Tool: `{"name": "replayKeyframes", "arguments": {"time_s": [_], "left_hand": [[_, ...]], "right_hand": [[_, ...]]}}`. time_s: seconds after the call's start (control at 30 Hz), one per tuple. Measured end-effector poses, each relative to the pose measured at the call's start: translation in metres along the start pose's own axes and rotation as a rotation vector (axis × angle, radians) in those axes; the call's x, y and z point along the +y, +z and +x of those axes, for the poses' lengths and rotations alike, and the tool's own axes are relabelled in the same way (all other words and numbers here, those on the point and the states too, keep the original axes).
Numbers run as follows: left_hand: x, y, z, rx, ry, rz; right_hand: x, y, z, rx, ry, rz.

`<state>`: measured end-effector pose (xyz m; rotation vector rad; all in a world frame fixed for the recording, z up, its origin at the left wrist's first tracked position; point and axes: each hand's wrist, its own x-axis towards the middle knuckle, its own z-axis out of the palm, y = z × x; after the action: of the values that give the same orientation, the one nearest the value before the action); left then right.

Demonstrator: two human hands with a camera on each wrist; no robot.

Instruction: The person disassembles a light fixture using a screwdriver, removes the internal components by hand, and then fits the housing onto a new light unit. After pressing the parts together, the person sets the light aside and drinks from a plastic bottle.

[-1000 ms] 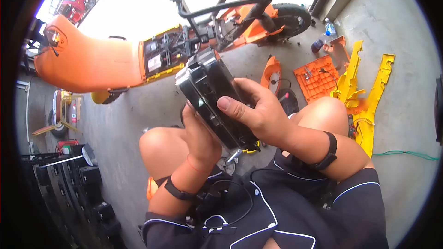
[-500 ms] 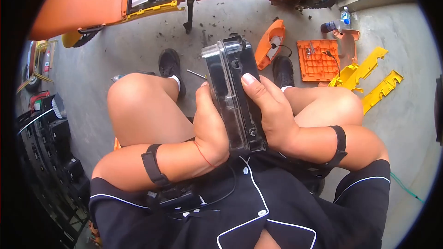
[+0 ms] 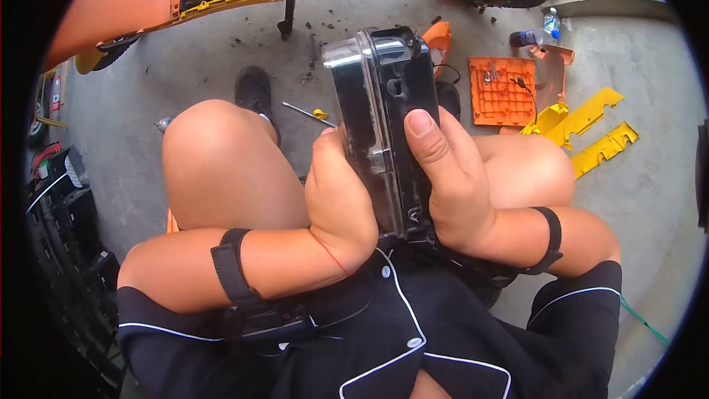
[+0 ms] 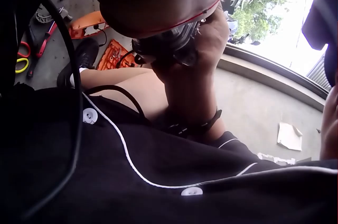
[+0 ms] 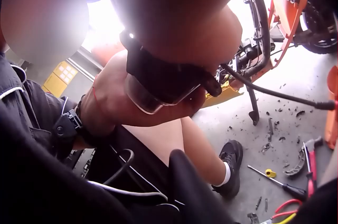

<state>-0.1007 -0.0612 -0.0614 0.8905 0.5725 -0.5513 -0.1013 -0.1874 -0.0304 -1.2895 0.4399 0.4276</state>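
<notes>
Between both hands is a black box-shaped housing (image 3: 378, 129) with a clear cover on its left side, raised in front of the chest. My left hand (image 3: 341, 196) grips the clear side, its fingers mostly hidden behind the housing. On the black side, my right hand (image 3: 456, 177) holds with the thumb laid along the near face and the fingers wrapped behind. The left wrist view catches part of the dark housing (image 4: 171, 44) beneath the wrist. In the right wrist view the clear edge of the housing (image 5: 150, 100) shows against the left hand (image 5: 113, 94).
An orange motorbike (image 3: 125, 0) with exposed wiring stands ahead. On the floor to the right lie an orange panel (image 3: 504, 96), yellow panels (image 3: 591, 114) and bottles (image 3: 552, 24). A screwdriver (image 5: 269, 176), a red-handled hammer (image 5: 310, 166) and scissors (image 5: 288, 208) lie near the feet.
The head view has tipped down toward the floor. The housing has turned from a leftward lean to nearly upright in view, and both hands keep their hold.
</notes>
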Motion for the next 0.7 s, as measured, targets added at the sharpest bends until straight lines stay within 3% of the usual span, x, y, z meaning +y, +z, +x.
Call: {"name": "replayKeyframes", "arguments": {"time_s": [0.07, 0.17, 0.37, 0.43, 0.57, 0.7], "left_hand": [[0.004, 0.003, 0.003, 0.010, 0.021, -0.026], [0.007, 0.003, 0.001, 0.013, -0.030, -0.093], [0.017, 0.008, 0.000, 0.037, 0.151, 0.169], [0.026, 0.015, 0.000, -0.106, 0.171, -0.084], [0.030, 0.020, 0.010, -0.068, 0.138, -0.041], [0.021, 0.003, 0.032, -0.039, 0.136, 0.090]], "right_hand": [[0.001, 0.001, 0.003, 0.014, -0.100, -0.031], [0.014, 0.000, 0.009, 0.016, -0.089, 0.037], [0.009, 0.002, 0.016, -0.117, -0.135, 0.180], [0.001, 0.004, 0.020, -0.123, -0.178, 0.184], [-0.003, 0.004, 0.025, -0.098, -0.239, 0.211], [0.003, 0.001, 0.037, -0.112, -0.176, 0.209]]}}
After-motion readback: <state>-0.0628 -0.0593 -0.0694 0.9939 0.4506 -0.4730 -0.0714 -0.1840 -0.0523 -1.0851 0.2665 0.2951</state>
